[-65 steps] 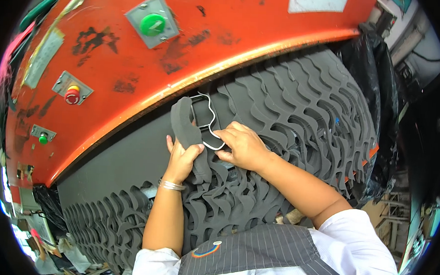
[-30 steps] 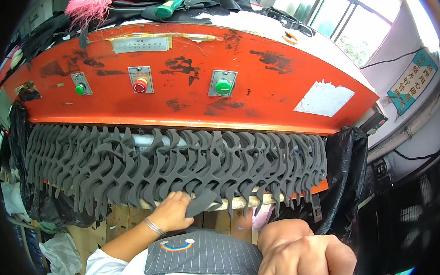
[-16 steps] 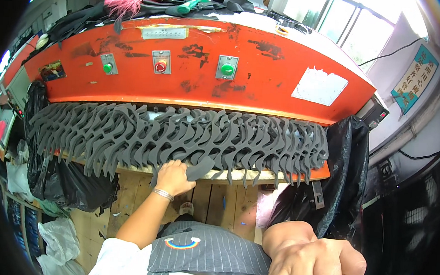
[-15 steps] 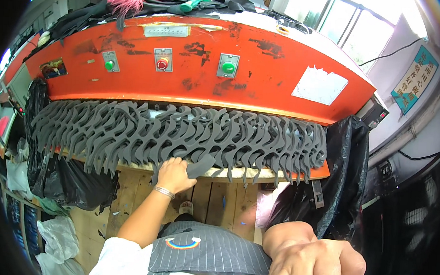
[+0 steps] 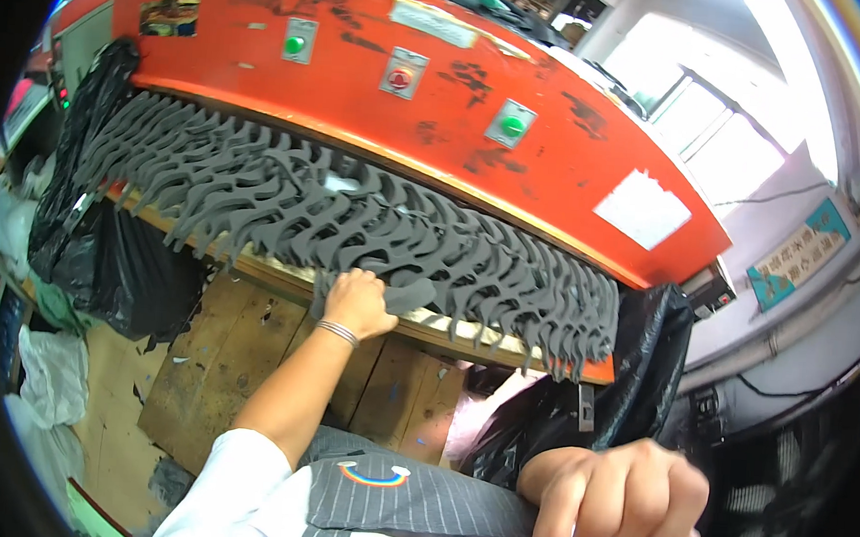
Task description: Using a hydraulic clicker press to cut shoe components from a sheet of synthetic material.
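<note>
Foam piece (image 5: 411,295) held by left hand (image 5: 358,304)

In the head view, the piece is clasped in a closed grip at the bench (image 5: 284,272) edge, beside cut foam (image 5: 259,196). The right hand (image 5: 627,502) is curled; whether anything is held cannot be told.

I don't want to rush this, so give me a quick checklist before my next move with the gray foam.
1. Left hand has hold of a gray foam piece: ok.
2. Right hand clear of the foam: ok, raised apart from it.
3. Right hand empty: cannot tell, its palm is hidden.
4. Cut foam sheet kept within the front edge: not ok, strips hang over.
5. Red button uncovered: ok.
6. Orange machine switched off: cannot tell.
</note>
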`<state>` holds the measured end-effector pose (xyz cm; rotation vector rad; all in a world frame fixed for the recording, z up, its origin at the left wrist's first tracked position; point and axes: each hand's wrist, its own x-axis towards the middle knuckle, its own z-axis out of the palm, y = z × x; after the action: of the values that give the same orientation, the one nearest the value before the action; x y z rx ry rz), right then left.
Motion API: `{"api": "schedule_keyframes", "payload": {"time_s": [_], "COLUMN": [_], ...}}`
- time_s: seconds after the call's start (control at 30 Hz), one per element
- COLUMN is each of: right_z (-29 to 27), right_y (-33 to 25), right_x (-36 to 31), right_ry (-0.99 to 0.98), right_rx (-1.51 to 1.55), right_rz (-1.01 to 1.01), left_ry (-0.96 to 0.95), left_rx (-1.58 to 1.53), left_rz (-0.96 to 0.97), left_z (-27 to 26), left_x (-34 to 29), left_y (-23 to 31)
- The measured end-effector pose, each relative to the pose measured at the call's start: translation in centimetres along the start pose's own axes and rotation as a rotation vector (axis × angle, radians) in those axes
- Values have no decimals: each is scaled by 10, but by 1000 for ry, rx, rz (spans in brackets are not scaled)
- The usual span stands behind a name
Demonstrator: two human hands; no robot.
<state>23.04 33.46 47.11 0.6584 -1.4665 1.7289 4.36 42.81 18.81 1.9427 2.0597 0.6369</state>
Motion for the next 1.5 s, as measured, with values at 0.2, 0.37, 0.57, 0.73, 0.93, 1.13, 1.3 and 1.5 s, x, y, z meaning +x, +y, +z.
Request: {"api": "schedule_keyframes", "payload": {"time_s": [0.2, 0.37, 0.57, 0.73, 0.93, 1.13, 1.3, 1.5], "right_z": [-121, -302, -391, -428, -450, -358, -334, -261], "right_y": [43, 99, 226, 243, 207, 135, 98, 56], "right_x": [25, -2, -82, -90, -135, -111, -175, -246], "right_ry": [527, 775, 595, 631, 1088, 966, 762, 1152], "right_rx": [-790, -1330, -1822, -1883, -931, -565, -946, -1322], "right_rz": [242, 751, 1415, 1260, 571, 412, 538, 917], "left_ry": [-55, -108, -747, -395, -179, -470, -909, -979], "left_rx": [-39, -60, -498, -1526, -1687, -1691, -1187, -230], "left_rz": [-48, 41, 21, -6, -258, -199, 279, 798], "left_z": [-9, -34, -55, -115, -59, -14, -7, 16], "left_x": [-8, -4, 17, 72, 198, 264, 275, 308], "left_y": [-8, 0, -80, -74, -33, 31, 94, 187]}}
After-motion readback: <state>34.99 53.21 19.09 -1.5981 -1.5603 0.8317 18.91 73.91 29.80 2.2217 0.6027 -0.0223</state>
